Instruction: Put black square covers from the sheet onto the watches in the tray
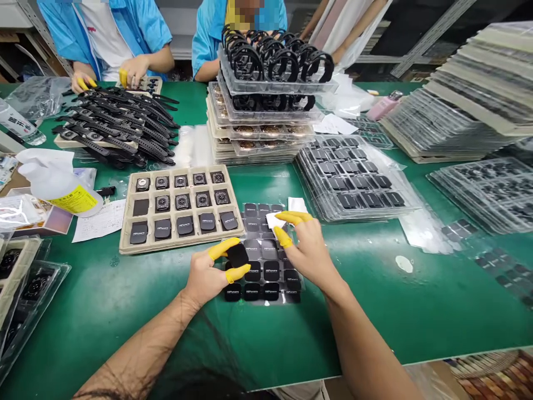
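Observation:
Between the yellow-cotted thumb and finger of my left hand [210, 272] is a black smartwatch body [237, 255], its dark face turned up. My right hand [306, 244], also in yellow finger cots, pinches a small white wipe [275, 220] to the right of it. Under both hands lies a clear sheet of black printed film squares [271, 270] on the green table. A beige tray [145, 244] stands just beyond my left hand. Its compartments hold watch bodies [182, 201] in the back rows and film-covered ones [185, 225] in the front row.
Stacked trays of watches [266, 128] stand at the back centre, with black straps [120, 128] to their left. Clear trays [353, 178] and a tall tray stack [453, 105] occupy the right. A white bottle [62, 183] stands left. Co-workers in blue [145, 28] sit opposite.

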`<state>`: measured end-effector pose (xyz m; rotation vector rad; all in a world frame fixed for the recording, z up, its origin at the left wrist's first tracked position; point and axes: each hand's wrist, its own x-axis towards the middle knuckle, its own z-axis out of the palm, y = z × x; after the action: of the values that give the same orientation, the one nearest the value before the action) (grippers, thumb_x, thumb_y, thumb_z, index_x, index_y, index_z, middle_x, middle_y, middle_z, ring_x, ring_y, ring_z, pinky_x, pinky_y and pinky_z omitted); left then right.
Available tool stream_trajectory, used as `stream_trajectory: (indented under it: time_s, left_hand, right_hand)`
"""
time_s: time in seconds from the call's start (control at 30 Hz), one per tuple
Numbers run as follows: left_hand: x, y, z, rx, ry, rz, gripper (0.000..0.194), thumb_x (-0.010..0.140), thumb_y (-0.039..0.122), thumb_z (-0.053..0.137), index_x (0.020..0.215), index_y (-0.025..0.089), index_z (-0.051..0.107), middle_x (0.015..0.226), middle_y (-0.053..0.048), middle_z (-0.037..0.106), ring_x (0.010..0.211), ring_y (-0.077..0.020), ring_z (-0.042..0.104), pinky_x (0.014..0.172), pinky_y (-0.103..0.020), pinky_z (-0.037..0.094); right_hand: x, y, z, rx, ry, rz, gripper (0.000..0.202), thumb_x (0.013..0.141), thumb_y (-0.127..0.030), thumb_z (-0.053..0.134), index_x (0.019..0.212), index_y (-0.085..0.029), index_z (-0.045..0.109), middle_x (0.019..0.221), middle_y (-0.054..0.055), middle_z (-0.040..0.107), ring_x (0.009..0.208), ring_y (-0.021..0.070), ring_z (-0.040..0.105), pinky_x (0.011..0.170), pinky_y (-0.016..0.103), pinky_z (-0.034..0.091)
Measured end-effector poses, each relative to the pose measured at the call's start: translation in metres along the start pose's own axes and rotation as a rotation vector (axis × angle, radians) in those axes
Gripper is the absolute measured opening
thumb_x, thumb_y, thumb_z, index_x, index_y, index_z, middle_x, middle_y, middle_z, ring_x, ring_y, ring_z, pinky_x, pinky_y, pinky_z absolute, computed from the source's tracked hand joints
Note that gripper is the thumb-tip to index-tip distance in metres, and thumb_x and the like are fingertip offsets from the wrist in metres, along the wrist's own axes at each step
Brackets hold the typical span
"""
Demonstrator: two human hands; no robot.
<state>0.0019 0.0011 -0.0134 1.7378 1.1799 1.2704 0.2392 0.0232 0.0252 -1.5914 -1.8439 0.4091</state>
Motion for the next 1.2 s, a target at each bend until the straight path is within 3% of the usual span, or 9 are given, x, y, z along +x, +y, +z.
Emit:
stream_trajectory:
  time_s: [0.1, 0.17, 0.33, 0.63, 0.77, 0.9, 1.0, 1.1, 1.2]
  left_hand:
    - [0.0, -0.001, -0.001, 0.065, 0.091, 0.217, 0.046, 0.071, 0.027, 0.087, 0.115, 0.02, 0.074, 0.092, -0.003, 0.08, 0.073, -0.016, 0.074, 0.076, -0.029, 0.065]
    - [-0.001, -0.001, -0.001, 0.092, 0.115, 0.233, 0.046, 0.072, 0.027, 0.086, 0.116, 0.021, 0.074, 0.092, -0.003, 0.08, 0.073, -0.0156, 0.074, 0.076, -0.028, 0.065]
    - [-0.001, -0.002, -0.003, 0.158, 0.094, 0.126, 0.045, 0.073, 0.036, 0.085, 0.114, 0.021, 0.075, 0.086, -0.002, 0.078, 0.073, -0.017, 0.073, 0.075, -0.03, 0.065]
    - [0.001, 0.002, -0.005, 0.104, 0.112, 0.13, 0.044, 0.071, 0.033, 0.086, 0.112, 0.02, 0.076, 0.086, -0.002, 0.078, 0.073, -0.0166, 0.072, 0.073, -0.03, 0.063]
    - [0.002, 0.008, -0.004, 0.005, 0.07, -0.097, 0.047, 0.07, 0.034, 0.086, 0.113, 0.018, 0.076, 0.09, -0.004, 0.079, 0.079, -0.019, 0.073, 0.083, -0.033, 0.063]
    - [0.005, 0.012, -0.001, -0.219, 0.051, -0.388, 0.057, 0.067, 0.033, 0.088, 0.12, 0.017, 0.073, 0.097, -0.006, 0.079, 0.087, -0.0201, 0.074, 0.088, -0.033, 0.062]
    - [0.007, 0.011, 0.0, -0.292, 0.021, -0.471, 0.062, 0.066, 0.033, 0.088, 0.124, 0.018, 0.071, 0.1, -0.006, 0.079, 0.089, -0.0198, 0.074, 0.088, -0.032, 0.061]
    - [0.007, 0.01, 0.0, -0.18, -0.041, -0.453, 0.06, 0.065, 0.032, 0.089, 0.122, 0.02, 0.074, 0.092, -0.004, 0.079, 0.083, -0.0188, 0.072, 0.083, -0.031, 0.061]
    - [0.007, 0.009, -0.001, -0.052, -0.125, -0.39, 0.055, 0.067, 0.031, 0.087, 0.119, 0.022, 0.076, 0.087, -0.002, 0.078, 0.078, -0.018, 0.071, 0.079, -0.03, 0.06]
  right_hand:
    - [0.0, 0.007, -0.005, 0.368, -0.287, 0.11, 0.044, 0.087, -0.046, 0.07, 0.126, -0.027, 0.059, 0.119, 0.009, 0.067, 0.105, 0.0241, 0.064, 0.092, 0.044, 0.054]
    - [-0.001, 0.005, -0.002, 0.53, -0.351, 0.224, 0.046, 0.082, -0.046, 0.074, 0.121, -0.025, 0.061, 0.104, 0.006, 0.069, 0.09, 0.0201, 0.066, 0.085, 0.04, 0.056]
    - [0.001, 0.001, 0.004, 0.595, -0.235, 0.316, 0.044, 0.082, -0.049, 0.073, 0.114, -0.019, 0.065, 0.076, -0.001, 0.062, 0.07, 0.0149, 0.058, 0.072, 0.034, 0.051]
    - [0.003, 0.001, 0.003, 0.631, -0.264, 0.306, 0.041, 0.082, -0.049, 0.072, 0.109, -0.02, 0.063, 0.073, -0.002, 0.061, 0.069, 0.0145, 0.057, 0.068, 0.031, 0.047]
    - [0.003, 0.0, 0.009, 0.668, -0.209, 0.278, 0.036, 0.082, -0.052, 0.072, 0.097, -0.021, 0.061, 0.074, -0.002, 0.06, 0.067, 0.0143, 0.056, 0.067, 0.031, 0.047]
    - [0.004, 0.006, 0.011, 0.574, -0.148, 0.176, 0.032, 0.084, -0.053, 0.071, 0.087, -0.022, 0.062, 0.1, 0.007, 0.067, 0.09, 0.0207, 0.063, 0.079, 0.037, 0.05]
    - [0.005, 0.011, -0.001, 0.655, -0.08, 0.157, 0.037, 0.08, -0.059, 0.073, 0.085, -0.024, 0.061, 0.128, 0.01, 0.061, 0.109, 0.0252, 0.06, 0.087, 0.043, 0.051]
    - [0.003, 0.01, -0.015, 0.908, -0.023, 0.214, 0.042, 0.075, -0.066, 0.075, 0.083, -0.029, 0.055, 0.105, 0.005, 0.065, 0.089, 0.0221, 0.062, 0.077, 0.042, 0.052]
    - [-0.003, -0.003, -0.013, 0.927, -0.126, 0.294, 0.039, 0.076, -0.062, 0.076, 0.084, -0.029, 0.057, 0.079, 0.0, 0.06, 0.07, 0.0183, 0.056, 0.064, 0.036, 0.049]
